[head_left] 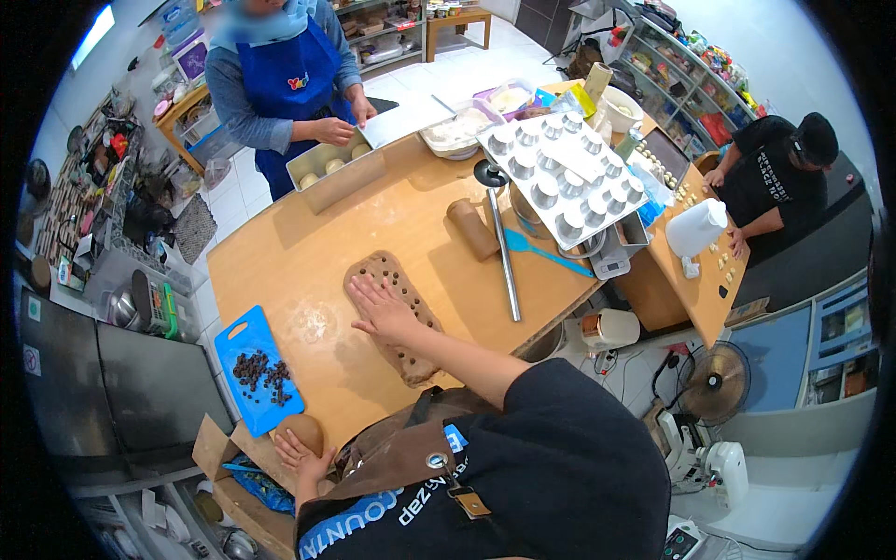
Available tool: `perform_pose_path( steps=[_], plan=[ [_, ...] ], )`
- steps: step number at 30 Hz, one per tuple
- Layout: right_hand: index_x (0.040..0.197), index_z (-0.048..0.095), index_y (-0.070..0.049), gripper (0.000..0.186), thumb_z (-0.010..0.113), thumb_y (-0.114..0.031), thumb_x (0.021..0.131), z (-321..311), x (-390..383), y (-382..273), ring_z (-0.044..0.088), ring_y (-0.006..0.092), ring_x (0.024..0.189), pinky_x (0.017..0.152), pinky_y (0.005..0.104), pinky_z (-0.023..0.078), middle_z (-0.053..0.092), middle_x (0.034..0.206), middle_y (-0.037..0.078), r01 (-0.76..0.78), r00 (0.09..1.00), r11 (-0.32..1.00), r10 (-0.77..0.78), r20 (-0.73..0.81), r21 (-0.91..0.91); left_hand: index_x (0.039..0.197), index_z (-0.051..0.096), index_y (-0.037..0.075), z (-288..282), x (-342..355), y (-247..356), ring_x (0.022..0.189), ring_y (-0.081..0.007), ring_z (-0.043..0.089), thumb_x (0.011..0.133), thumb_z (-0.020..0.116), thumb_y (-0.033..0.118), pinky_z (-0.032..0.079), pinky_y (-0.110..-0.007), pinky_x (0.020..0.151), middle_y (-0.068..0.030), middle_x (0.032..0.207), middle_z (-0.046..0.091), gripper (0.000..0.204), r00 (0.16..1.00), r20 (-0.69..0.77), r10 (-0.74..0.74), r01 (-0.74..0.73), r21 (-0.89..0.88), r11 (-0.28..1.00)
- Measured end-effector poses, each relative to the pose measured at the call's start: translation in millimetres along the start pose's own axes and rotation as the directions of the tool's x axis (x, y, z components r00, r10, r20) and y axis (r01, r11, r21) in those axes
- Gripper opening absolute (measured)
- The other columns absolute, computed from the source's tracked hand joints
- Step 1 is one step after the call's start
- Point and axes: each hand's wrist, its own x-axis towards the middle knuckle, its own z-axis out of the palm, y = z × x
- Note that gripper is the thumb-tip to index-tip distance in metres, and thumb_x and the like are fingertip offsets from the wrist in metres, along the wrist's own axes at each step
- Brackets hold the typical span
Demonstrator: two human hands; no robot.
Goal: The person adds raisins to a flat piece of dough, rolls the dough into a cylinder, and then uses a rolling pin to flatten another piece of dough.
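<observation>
My right hand (380, 308) lies flat, fingers spread, on an elongated slab of brown dough (406, 364) dotted with dark chocolate chips. My left hand (303, 459) rests with fingers apart against a smooth round lump of brown dough (306, 427) at the table's near left edge. A blue cutting board (238, 341) holds scattered chocolate chips (263, 375) on the left. Beyond the slab lie a brown cylindrical object (473, 229), a long steel rod (504, 271) and a turquoise spatula (549, 257).
One co-worker (280, 84) handles a tin of pale dough balls (334, 168); another (775, 187) works at the right table (700, 299). A muffin tray (560, 173) and scale (611, 264) crowd the right. An open cardboard box (213, 443) sits below left, a fan (711, 381) right.
</observation>
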Motion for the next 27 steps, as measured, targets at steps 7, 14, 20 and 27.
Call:
perform_pose_path(
  steps=[7,14,20,27],
  plan=[
    [0.150,0.021,-0.009,0.076,0.040,-0.056,0.093,12.3,-23.2,11.5,0.011,0.0267,0.145,0.117,0.0507,0.010,0.018,0.157,0.008,0.021,0.914,0.996,0.015,0.406,-0.084,0.152,0.002,0.008,12.4,0.6,-2.7,0.139,-0.0473,0.015,0.059,0.072,0.067,0.027,-0.059,0.106,-0.0239,0.156,0.001,0.130,0.969,-0.239,0.060,-0.006,0.220,0.976],
    [0.150,0.021,-0.012,0.076,0.040,-0.059,0.093,10.2,-42.8,7.1,0.011,0.0272,0.145,0.117,0.0501,0.008,0.018,0.157,0.006,0.008,0.992,0.995,0.005,0.129,-0.101,0.149,-0.017,0.014,14.5,4.7,-12.7,0.139,-0.0477,-0.016,0.063,0.077,0.058,0.003,-0.065,0.109,-0.0205,0.154,-0.021,0.135,0.995,-0.093,0.041,-0.040,0.010,0.999],
    [0.151,0.021,-0.014,0.075,0.041,-0.056,0.093,-14.5,-27.9,-2.5,0.012,0.0276,0.145,0.117,0.0494,0.008,0.018,0.157,0.007,0.031,0.939,0.990,0.018,0.342,-0.139,0.149,-0.017,0.014,28.0,12.4,-15.5,0.139,-0.0476,-0.016,0.063,0.077,0.059,0.003,-0.064,0.110,-0.0210,0.154,-0.021,0.135,0.996,-0.091,0.001,-0.001,0.000,1.000],
    [0.148,0.027,-0.013,0.073,0.043,-0.057,0.092,17.8,-48.1,18.4,0.017,0.0277,0.144,0.115,0.0525,0.013,0.019,0.157,0.007,0.003,0.988,0.990,0.019,0.151,-0.143,0.149,-0.017,0.015,-0.1,4.2,-1.9,0.139,-0.0473,-0.019,0.064,0.077,0.060,0.005,-0.068,0.107,-0.0211,0.153,-0.023,0.135,0.999,-0.021,0.048,-0.050,-0.062,0.997]
  ],
)
